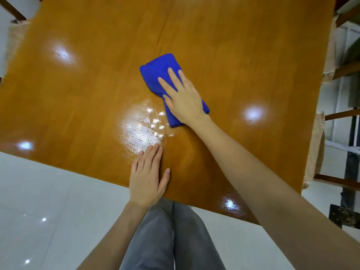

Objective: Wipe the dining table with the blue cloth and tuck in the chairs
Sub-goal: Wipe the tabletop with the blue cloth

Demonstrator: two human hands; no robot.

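A glossy orange-brown wooden dining table [97,94] fills most of the view. On its middle lies a folded blue cloth [157,73]. My right hand [183,98] presses flat on the cloth with straight fingers, covering its near half. My left hand [148,174] rests flat on the table near the front edge, fingers together. A wet streaky patch [140,131] shines between the two hands. Wooden chairs [344,71] with beige seat covers stand along the table's right side, and part of another chair [15,32] shows at the far left corner.
White glossy floor tiles [48,211] lie below the table's front edge. My grey trouser legs [167,240] stand against that edge. A dark metal frame [348,176] rises at the right behind the chairs.
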